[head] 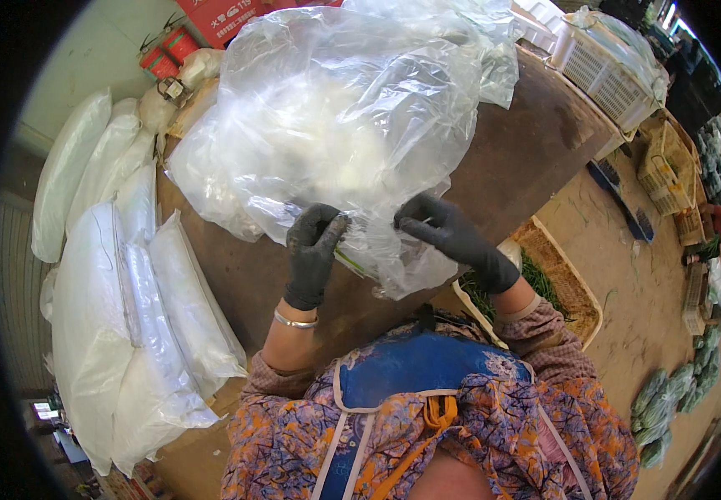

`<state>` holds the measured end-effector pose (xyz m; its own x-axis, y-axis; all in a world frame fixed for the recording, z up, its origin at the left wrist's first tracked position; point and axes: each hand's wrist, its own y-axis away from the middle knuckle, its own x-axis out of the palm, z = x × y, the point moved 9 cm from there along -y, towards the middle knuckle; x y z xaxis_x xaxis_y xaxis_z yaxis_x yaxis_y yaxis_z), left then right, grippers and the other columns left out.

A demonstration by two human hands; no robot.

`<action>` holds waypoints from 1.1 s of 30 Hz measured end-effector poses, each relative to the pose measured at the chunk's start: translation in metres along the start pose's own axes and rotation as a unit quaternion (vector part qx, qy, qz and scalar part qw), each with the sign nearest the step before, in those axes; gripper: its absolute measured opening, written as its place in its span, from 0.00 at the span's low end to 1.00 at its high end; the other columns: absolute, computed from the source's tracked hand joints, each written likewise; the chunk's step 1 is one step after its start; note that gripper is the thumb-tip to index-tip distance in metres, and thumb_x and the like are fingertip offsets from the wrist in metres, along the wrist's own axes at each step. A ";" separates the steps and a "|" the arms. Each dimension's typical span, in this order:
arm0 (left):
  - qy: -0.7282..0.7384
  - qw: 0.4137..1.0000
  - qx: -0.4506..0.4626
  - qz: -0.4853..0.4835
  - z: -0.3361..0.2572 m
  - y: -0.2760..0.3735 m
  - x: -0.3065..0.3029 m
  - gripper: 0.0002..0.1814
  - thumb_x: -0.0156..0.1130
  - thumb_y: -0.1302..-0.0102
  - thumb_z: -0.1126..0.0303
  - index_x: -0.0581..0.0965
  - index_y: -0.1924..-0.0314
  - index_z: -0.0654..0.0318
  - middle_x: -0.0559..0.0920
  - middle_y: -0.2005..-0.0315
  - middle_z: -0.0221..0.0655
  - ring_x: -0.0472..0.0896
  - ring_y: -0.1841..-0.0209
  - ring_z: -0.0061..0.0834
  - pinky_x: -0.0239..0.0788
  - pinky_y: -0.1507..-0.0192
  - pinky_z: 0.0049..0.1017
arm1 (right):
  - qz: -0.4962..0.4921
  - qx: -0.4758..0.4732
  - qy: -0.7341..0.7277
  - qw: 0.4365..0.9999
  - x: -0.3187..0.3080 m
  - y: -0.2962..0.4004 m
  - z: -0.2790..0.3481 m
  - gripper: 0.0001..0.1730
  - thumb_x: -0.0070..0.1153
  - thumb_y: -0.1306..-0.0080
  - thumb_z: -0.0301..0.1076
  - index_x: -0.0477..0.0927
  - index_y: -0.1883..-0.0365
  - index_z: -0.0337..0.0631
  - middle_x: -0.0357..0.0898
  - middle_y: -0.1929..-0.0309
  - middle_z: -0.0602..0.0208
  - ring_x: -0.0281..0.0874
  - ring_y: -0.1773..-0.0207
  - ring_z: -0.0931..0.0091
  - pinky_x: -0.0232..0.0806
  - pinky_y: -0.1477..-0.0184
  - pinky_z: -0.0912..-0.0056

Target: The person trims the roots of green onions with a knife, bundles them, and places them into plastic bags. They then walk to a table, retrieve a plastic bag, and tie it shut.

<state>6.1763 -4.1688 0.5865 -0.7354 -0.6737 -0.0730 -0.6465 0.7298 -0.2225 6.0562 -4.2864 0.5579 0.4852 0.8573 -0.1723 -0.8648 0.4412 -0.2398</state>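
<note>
A large, clear plastic bag bulges with pale contents across the brown tabletop. Its loose, crumpled mouth lies towards me, between my two black-gloved hands. With thumb and fingertips, my left hand pinches the plastic at the left side of the mouth. My right hand grips it on the right, fingers curled; the exact hold is partly blurred. A thin green stalk shows beside my left thumb, under or against the film. What fills the bag is too hazy to identify.
Several stuffed white sacks stand along the table's left. By my right forearm, a basket holds green stalks. A white plastic crate sits at the far right corner, with a blue broom head on the floor beyond. Bagged greens lie farther right.
</note>
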 end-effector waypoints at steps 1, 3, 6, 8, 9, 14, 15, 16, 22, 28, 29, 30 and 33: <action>-0.034 0.999 0.019 0.008 -0.004 0.000 -0.002 0.03 0.55 0.47 0.79 0.71 0.77 0.66 0.70 0.81 0.25 0.65 0.78 0.15 0.57 0.74 0.17 | -0.016 0.000 -0.002 1.000 -0.007 -0.005 0.007 0.18 0.54 0.45 0.45 0.71 0.77 0.35 0.72 0.80 0.64 0.68 0.75 0.76 0.62 0.71 0.72; -0.082 0.995 0.054 0.030 -0.009 0.001 0.002 0.03 0.56 0.48 0.79 0.71 0.77 0.66 0.68 0.81 0.26 0.64 0.79 0.16 0.57 0.75 0.17 | -0.009 0.007 0.041 0.999 -0.007 -0.012 0.017 0.20 0.56 0.47 0.47 0.71 0.77 0.35 0.71 0.81 0.65 0.68 0.76 0.77 0.62 0.72 0.74; -0.095 0.990 0.077 0.064 -0.012 0.005 0.016 0.04 0.57 0.49 0.79 0.71 0.76 0.67 0.67 0.82 0.29 0.64 0.79 0.18 0.57 0.76 0.18 | 0.051 0.020 0.108 0.993 0.018 -0.022 0.007 0.17 0.57 0.47 0.41 0.69 0.77 0.35 0.68 0.82 0.68 0.63 0.77 0.80 0.59 0.73 0.75; -0.093 0.992 0.067 0.058 -0.009 0.003 0.015 0.04 0.57 0.49 0.79 0.71 0.77 0.67 0.67 0.82 0.28 0.64 0.79 0.17 0.57 0.75 0.18 | 0.054 0.024 0.093 0.994 0.024 -0.023 -0.005 0.13 0.56 0.45 0.35 0.68 0.77 0.35 0.65 0.83 0.71 0.59 0.78 0.82 0.57 0.74 0.76; -0.094 0.992 0.060 0.053 -0.007 0.003 0.013 0.04 0.57 0.49 0.79 0.71 0.77 0.67 0.67 0.82 0.28 0.64 0.79 0.17 0.57 0.75 0.18 | 0.050 0.025 0.098 0.994 0.024 -0.022 -0.003 0.13 0.56 0.45 0.34 0.68 0.79 0.35 0.64 0.84 0.70 0.58 0.79 0.82 0.56 0.75 0.75; -0.049 0.997 0.052 -0.017 -0.010 0.006 0.003 0.05 0.57 0.47 0.79 0.71 0.77 0.67 0.68 0.82 0.27 0.65 0.78 0.16 0.57 0.75 0.17 | -0.028 -0.077 0.143 0.986 0.003 -0.022 0.015 0.18 0.54 0.45 0.39 0.66 0.83 0.34 0.60 0.86 0.56 0.56 0.84 0.77 0.56 0.78 0.69; -0.056 0.997 0.051 -0.022 -0.013 0.007 0.002 0.05 0.56 0.47 0.79 0.71 0.78 0.67 0.68 0.82 0.26 0.65 0.77 0.16 0.57 0.74 0.17 | -0.027 -0.076 0.134 0.988 0.002 -0.023 0.015 0.17 0.54 0.45 0.38 0.66 0.83 0.34 0.60 0.87 0.56 0.56 0.84 0.77 0.56 0.78 0.69; -0.040 0.998 0.044 -0.021 -0.011 0.008 0.001 0.05 0.56 0.47 0.79 0.71 0.77 0.67 0.68 0.81 0.26 0.65 0.77 0.16 0.57 0.74 0.17 | -0.021 -0.060 0.119 0.991 0.002 -0.024 0.013 0.17 0.55 0.45 0.38 0.66 0.83 0.34 0.60 0.87 0.56 0.56 0.84 0.77 0.56 0.78 0.69; -0.087 0.983 0.047 0.153 -0.015 0.007 0.012 0.03 0.55 0.45 0.79 0.72 0.69 0.67 0.71 0.74 0.29 0.68 0.72 0.20 0.62 0.70 0.19 | 0.002 -0.048 0.095 0.994 0.003 -0.023 0.001 0.17 0.54 0.44 0.38 0.66 0.83 0.34 0.61 0.88 0.60 0.57 0.84 0.80 0.56 0.79 0.71; -0.003 0.969 -0.022 0.245 -0.032 0.003 0.012 0.20 0.53 0.43 0.74 0.66 0.49 0.68 0.73 0.55 0.40 0.69 0.49 0.33 0.61 0.48 0.28 | 0.030 -0.007 0.023 0.999 0.016 -0.022 0.005 0.17 0.53 0.43 0.38 0.67 0.84 0.35 0.60 0.89 0.65 0.58 0.84 0.83 0.56 0.80 0.73; 0.065 0.966 -0.005 0.250 -0.035 0.002 0.008 0.21 0.51 0.42 0.70 0.65 0.48 0.68 0.70 0.53 0.42 0.67 0.48 0.35 0.58 0.46 0.31 | 0.028 -0.016 0.020 0.999 0.014 -0.022 0.012 0.17 0.52 0.43 0.38 0.67 0.84 0.35 0.60 0.89 0.65 0.58 0.84 0.83 0.56 0.80 0.74; 0.130 0.959 0.012 0.250 -0.038 0.002 -0.003 0.21 0.50 0.41 0.65 0.65 0.48 0.67 0.68 0.50 0.43 0.66 0.46 0.38 0.55 0.44 0.34 | 0.029 -0.027 0.014 0.999 0.015 -0.023 0.018 0.17 0.52 0.43 0.37 0.66 0.84 0.35 0.60 0.89 0.66 0.58 0.84 0.83 0.56 0.80 0.74; 0.428 0.840 0.253 0.215 -0.125 0.016 -0.060 0.36 0.47 0.44 0.44 0.62 0.45 0.66 0.57 0.42 0.48 0.54 0.40 0.49 0.37 0.39 0.46 | -0.128 0.011 0.098 0.987 -0.041 -0.026 -0.029 0.17 0.50 0.41 0.37 0.67 0.84 0.35 0.62 0.90 0.65 0.59 0.84 0.83 0.56 0.80 0.75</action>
<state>6.1849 -4.1023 0.7084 -0.8953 0.1293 0.4262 -0.2733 0.5961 -0.7550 6.0620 -4.3409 0.5439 0.7020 0.6503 -0.2904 -0.7122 0.6443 -0.2787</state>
